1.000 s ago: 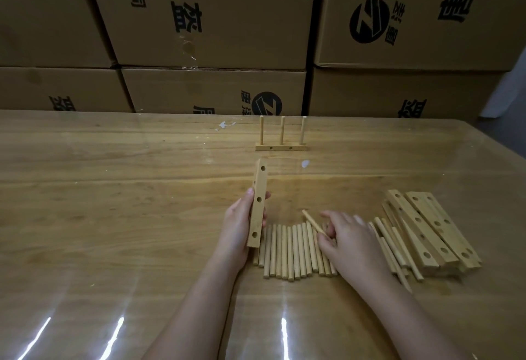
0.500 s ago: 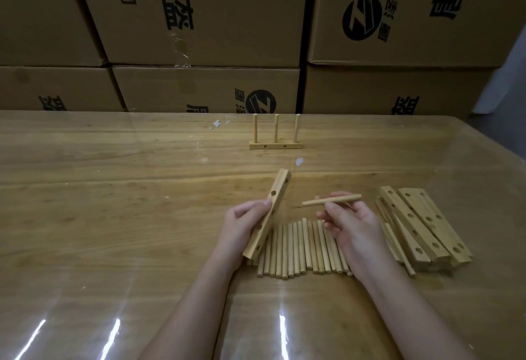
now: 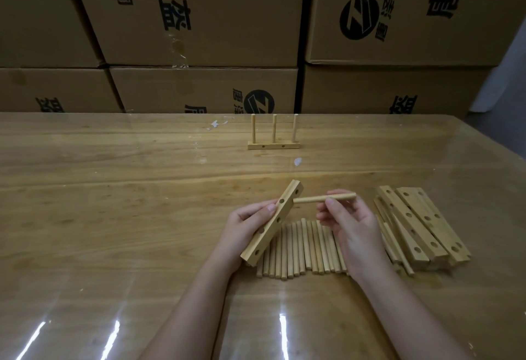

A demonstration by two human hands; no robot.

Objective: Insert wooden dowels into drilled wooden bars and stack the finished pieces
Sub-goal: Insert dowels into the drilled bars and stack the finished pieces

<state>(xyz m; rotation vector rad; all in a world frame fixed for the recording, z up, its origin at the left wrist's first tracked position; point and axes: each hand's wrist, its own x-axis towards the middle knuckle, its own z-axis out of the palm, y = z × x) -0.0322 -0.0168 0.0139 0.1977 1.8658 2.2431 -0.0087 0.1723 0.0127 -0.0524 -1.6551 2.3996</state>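
My left hand (image 3: 247, 227) grips a drilled wooden bar (image 3: 273, 224), tilted with its top end up and to the right above the table. My right hand (image 3: 351, 227) pinches a wooden dowel (image 3: 324, 198) held level, its left tip touching the bar's face near the top hole. Below both hands lies a row of loose dowels (image 3: 301, 248). To the right sits a pile of drilled bars (image 3: 418, 226). A finished piece (image 3: 273, 139), a bar with three upright dowels, stands further back on the table.
The wooden table (image 3: 113, 217) has a glossy clear cover with light glare near its front edge. Stacked cardboard boxes (image 3: 205, 18) form a wall right behind the table's far edge. Small white scraps (image 3: 216, 125) lie near the finished piece.
My right hand lifted a dowel from the row and carried it left to the bar's top hole. My left hand tilted the bar from near upright to a slant.
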